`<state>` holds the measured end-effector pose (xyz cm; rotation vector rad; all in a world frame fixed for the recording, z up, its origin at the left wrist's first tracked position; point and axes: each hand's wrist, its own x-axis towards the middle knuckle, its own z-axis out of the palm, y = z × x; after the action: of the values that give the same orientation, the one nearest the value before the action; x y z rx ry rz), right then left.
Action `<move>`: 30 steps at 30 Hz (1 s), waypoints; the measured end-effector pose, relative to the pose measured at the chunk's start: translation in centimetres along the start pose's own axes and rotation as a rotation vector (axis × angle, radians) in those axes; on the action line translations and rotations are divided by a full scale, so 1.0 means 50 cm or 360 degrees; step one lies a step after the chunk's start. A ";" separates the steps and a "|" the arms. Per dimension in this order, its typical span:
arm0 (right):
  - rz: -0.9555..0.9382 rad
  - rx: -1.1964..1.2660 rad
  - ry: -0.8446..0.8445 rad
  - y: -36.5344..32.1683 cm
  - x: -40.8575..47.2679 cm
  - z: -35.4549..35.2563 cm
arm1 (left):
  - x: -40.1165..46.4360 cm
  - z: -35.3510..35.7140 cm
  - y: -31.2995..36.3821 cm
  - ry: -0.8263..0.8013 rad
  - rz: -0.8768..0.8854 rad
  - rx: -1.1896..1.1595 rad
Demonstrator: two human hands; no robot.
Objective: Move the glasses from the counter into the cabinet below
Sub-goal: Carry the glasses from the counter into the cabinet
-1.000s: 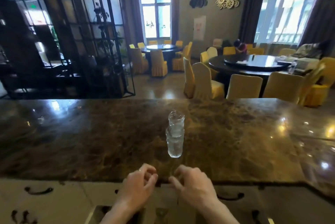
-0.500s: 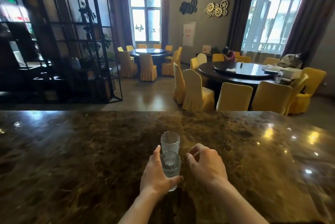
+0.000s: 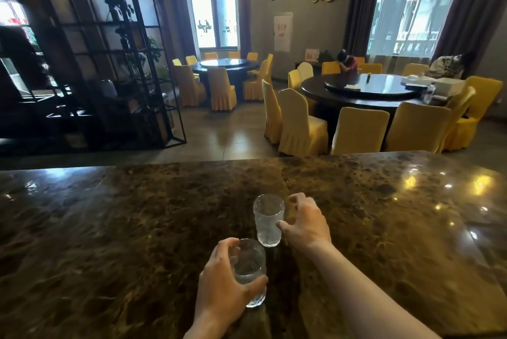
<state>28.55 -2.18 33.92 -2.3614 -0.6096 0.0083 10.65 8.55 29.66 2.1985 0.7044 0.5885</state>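
Got my left hand wrapped round the near glass at lower centre. The far glass sits on the counter just above it, my right hand spread beside it, thumb touching. Textured walls, probably light but breakable, so I'd grip mid-body, not the rim.

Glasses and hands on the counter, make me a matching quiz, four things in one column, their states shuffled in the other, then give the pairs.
Column one:
1. near glass
2. far glass
3. left hand
4. right hand

Column two:
A. open, thumb at a glass's side, not yet closed
B. standing upright on the marble counter, not wrapped
C. wrapped around a glass
D. held in a hand's grip

Pairs: 1-D, 2-B, 3-C, 4-A
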 end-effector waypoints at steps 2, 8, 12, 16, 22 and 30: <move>0.0049 0.0096 -0.0112 -0.001 0.018 0.017 | -0.011 -0.032 -0.005 0.0032 0.0021 0.0015; 0.0079 0.0249 -0.0309 -0.021 0.059 0.078 | -0.026 -0.105 -0.010 0.0082 0.0037 0.0005; 0.0087 0.0178 -0.0233 -0.026 0.068 0.110 | -0.027 -0.136 -0.015 0.0095 0.0033 -0.0001; 0.0057 0.0146 -0.0084 -0.024 0.054 0.116 | -0.033 -0.152 -0.020 0.0128 0.0025 -0.0021; -0.0038 0.0145 -0.0003 -0.043 0.003 0.086 | -0.050 -0.164 -0.040 0.0100 0.0048 -0.0066; -0.0198 0.0162 0.0076 -0.087 -0.130 -0.008 | -0.073 -0.191 -0.070 0.0070 0.0126 -0.0045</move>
<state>20.97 -2.39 35.95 -2.2162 -0.7150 -0.0706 1.17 13.09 32.20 2.2013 0.6299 0.6851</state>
